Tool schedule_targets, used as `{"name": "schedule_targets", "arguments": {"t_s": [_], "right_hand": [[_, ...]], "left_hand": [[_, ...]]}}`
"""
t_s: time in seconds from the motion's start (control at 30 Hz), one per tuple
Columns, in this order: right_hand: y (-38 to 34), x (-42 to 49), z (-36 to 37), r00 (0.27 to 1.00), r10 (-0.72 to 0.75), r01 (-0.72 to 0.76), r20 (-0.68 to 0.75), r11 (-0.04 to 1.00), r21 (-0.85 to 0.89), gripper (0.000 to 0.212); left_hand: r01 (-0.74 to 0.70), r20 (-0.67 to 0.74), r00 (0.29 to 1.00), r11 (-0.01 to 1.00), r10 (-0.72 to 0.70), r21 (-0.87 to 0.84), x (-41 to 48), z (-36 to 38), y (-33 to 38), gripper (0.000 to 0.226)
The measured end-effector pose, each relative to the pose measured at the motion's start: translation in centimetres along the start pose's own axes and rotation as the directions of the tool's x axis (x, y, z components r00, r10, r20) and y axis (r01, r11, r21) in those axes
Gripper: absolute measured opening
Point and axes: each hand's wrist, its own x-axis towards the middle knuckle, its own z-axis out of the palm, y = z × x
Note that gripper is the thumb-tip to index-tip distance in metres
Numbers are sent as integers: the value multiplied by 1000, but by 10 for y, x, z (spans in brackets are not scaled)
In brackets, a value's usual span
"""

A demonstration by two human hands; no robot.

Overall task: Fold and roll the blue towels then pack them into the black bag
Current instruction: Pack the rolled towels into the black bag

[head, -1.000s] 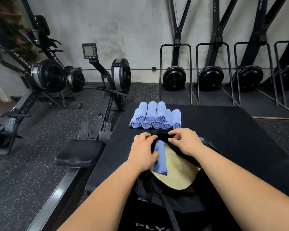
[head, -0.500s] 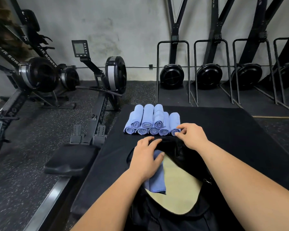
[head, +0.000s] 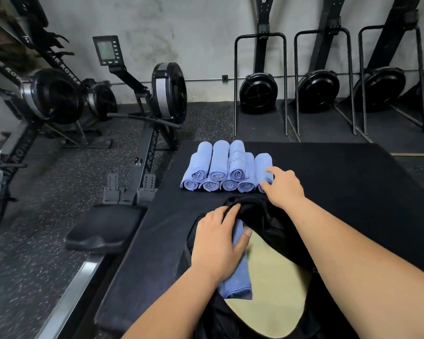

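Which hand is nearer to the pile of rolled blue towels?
Right. The right hand touches the pile of rolled blue towels at its rightmost roll; the left hand rests apart on a towel in the black bag.
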Motion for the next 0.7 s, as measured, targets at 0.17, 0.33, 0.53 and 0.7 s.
{"name": "schedule_targets", "arguments": {"t_s": [0.17,0.33,0.53,0.7], "right_hand": [[3,16,17,997,25,-30,77,997,73,60],[8,24,29,992,25,-36,125,996,83,57],[5,32,39,997,40,-50,65,987,154,42],[-2,40,41,995,90,-94,32,982,163,37]], "left_hand": [[-1,20,1000,1000,0,28,-2,2,0,74],[6,25,1000,999,-7,39,-1,4,0,79],[19,34,999,999,-20,41,-2,6,-2,82],[24,35,999,999,-26,43,-1,7,-4,83]]}}
